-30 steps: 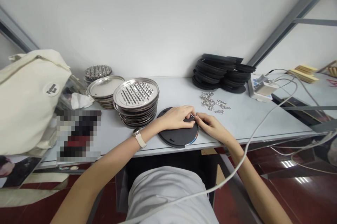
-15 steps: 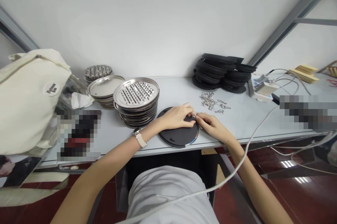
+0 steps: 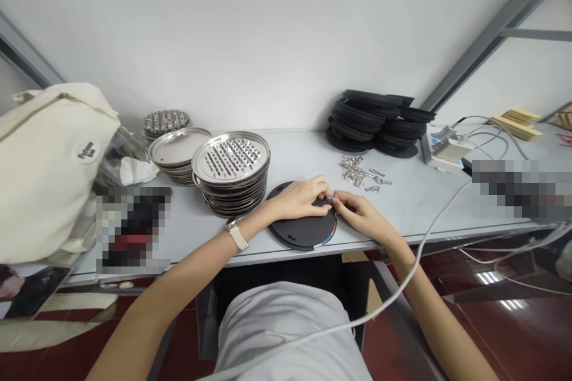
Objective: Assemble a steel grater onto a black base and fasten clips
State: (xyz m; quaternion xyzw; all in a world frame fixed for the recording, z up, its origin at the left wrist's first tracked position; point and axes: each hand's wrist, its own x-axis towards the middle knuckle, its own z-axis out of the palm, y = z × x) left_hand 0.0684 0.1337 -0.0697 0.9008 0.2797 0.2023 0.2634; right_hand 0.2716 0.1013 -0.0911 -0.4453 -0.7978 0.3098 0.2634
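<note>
A black round plate [image 3: 308,229] with a sliver of shiny metal along its right rim lies near the table's front edge. My left hand [image 3: 304,199] rests across its top, fingers bent and pressed at the right rim. Right beside it, my right hand [image 3: 357,212] pinches a small metal clip [image 3: 329,200] at that rim, mostly covered by fingertips. Loose metal clips and rings [image 3: 357,173] lie scattered behind my right hand. To the left stands a stack of round metal grater plates [image 3: 231,160].
Smooth metal discs [image 3: 179,147] and more graters [image 3: 166,120] are stacked at the back left. Black round plates [image 3: 366,120] are piled near the wall. A power strip [image 3: 440,157] sits to the right, its white cable [image 3: 422,244] crossing my right forearm. A cream bag [image 3: 49,172] stands far left.
Both hands stay at the plate's right rim. The right fingers have shifted very slightly at the clip; everything else looks the same.
</note>
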